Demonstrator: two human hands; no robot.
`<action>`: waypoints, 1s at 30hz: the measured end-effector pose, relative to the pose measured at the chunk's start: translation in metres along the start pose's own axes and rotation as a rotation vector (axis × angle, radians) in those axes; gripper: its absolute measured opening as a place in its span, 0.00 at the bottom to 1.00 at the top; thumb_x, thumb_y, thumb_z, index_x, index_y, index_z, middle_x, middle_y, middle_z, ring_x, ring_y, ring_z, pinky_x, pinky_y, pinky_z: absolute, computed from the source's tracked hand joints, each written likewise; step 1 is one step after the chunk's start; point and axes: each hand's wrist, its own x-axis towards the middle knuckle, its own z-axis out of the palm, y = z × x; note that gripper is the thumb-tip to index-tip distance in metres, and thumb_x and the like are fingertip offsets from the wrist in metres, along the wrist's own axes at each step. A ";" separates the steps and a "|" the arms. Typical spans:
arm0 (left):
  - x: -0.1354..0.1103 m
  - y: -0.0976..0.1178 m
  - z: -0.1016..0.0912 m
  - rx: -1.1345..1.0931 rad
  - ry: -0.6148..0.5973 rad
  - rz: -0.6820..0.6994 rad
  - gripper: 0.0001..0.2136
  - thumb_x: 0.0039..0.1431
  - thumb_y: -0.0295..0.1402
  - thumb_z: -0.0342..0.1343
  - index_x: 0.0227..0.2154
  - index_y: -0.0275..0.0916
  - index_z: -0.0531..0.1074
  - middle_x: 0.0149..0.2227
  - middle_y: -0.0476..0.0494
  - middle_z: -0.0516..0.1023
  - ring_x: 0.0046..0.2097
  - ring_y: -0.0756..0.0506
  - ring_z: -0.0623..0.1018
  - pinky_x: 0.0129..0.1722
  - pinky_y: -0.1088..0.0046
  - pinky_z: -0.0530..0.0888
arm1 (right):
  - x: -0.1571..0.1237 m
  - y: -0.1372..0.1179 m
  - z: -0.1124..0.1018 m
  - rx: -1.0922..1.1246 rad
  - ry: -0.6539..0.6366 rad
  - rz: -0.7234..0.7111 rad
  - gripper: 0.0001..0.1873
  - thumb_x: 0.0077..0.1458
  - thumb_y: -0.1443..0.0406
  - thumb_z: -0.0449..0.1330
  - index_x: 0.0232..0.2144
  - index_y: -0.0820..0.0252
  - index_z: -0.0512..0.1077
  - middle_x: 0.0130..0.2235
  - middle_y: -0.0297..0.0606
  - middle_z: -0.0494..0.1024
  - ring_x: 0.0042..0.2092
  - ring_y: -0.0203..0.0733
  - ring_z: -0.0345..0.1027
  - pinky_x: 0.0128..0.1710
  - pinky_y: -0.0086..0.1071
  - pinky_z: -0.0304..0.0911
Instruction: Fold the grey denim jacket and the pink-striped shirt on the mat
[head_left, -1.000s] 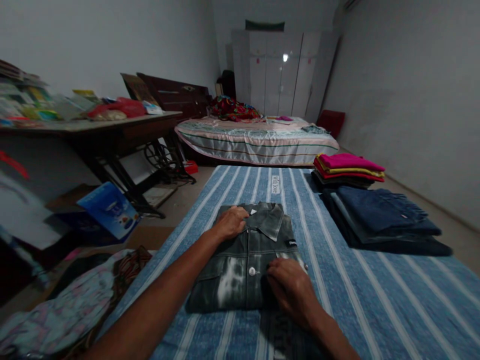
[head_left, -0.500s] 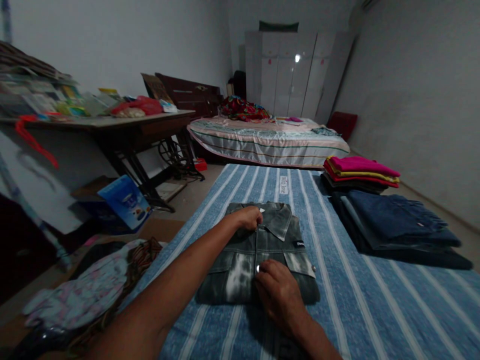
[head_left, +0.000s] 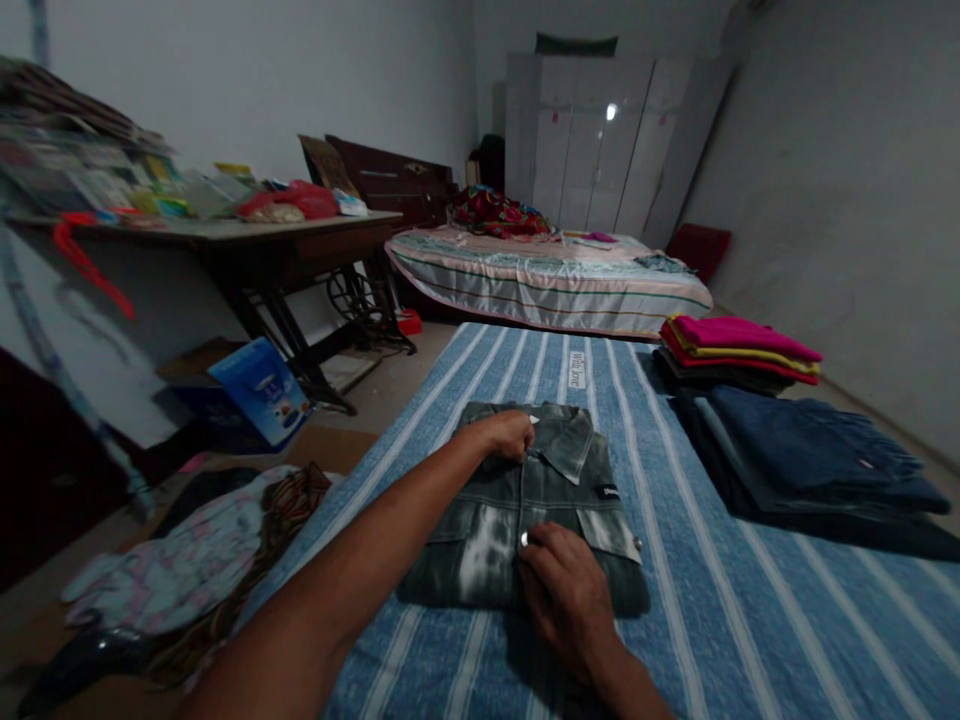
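Note:
A folded grey-green denim shirt (head_left: pixel 480 520) with metal buttons lies on a blue striped mattress (head_left: pixel 690 600). My left hand (head_left: pixel 508 434) rests at the shirt's collar, fingers curled and pinching the fabric by the neck label. My right hand (head_left: pixel 566 596) presses on the shirt's near edge by a button, fingers bent down onto the cloth.
Folded blue jeans (head_left: pixel 810 460) and a stack of pink, yellow and red clothes (head_left: pixel 739 345) lie at the right. A heap of loose clothes (head_left: pixel 187 560) sits at the left. Beyond are a table (head_left: pixel 285 245), a blue box (head_left: pixel 259 390), a bed (head_left: pixel 547 275) and a wardrobe (head_left: pixel 600 150).
My left hand slid from the shirt's left shoulder to the collar centre. My right hand moved left along the front edge toward the button. The view shifted a little leftward.

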 end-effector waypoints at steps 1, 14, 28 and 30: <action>0.000 0.000 0.000 -0.003 0.000 0.000 0.07 0.32 0.22 0.58 0.14 0.40 0.70 0.16 0.54 0.67 0.24 0.49 0.68 0.26 0.76 0.63 | -0.001 0.000 0.000 -0.001 -0.003 0.000 0.12 0.55 0.73 0.51 0.39 0.56 0.68 0.40 0.43 0.73 0.43 0.45 0.67 0.40 0.39 0.65; -0.001 -0.010 0.007 -0.098 0.010 0.015 0.05 0.37 0.20 0.54 0.17 0.37 0.69 0.16 0.57 0.64 0.23 0.52 0.66 0.22 0.78 0.58 | -0.001 0.002 0.000 -0.008 -0.034 0.011 0.10 0.57 0.72 0.51 0.37 0.56 0.69 0.39 0.41 0.73 0.41 0.43 0.66 0.39 0.35 0.62; -0.005 -0.013 0.013 -0.049 0.022 -0.034 0.10 0.38 0.22 0.58 0.27 0.38 0.76 0.24 0.54 0.75 0.29 0.51 0.72 0.25 0.81 0.62 | 0.095 -0.002 -0.004 -0.442 -0.579 0.607 0.15 0.58 0.58 0.52 0.38 0.62 0.72 0.34 0.48 0.78 0.37 0.48 0.74 0.32 0.32 0.60; -0.005 -0.012 0.013 -0.047 0.011 -0.027 0.13 0.37 0.22 0.59 0.30 0.39 0.77 0.27 0.54 0.77 0.30 0.51 0.73 0.26 0.82 0.63 | 0.101 0.000 0.002 -0.473 -0.597 0.627 0.15 0.58 0.58 0.52 0.39 0.62 0.72 0.36 0.50 0.78 0.39 0.50 0.74 0.34 0.34 0.61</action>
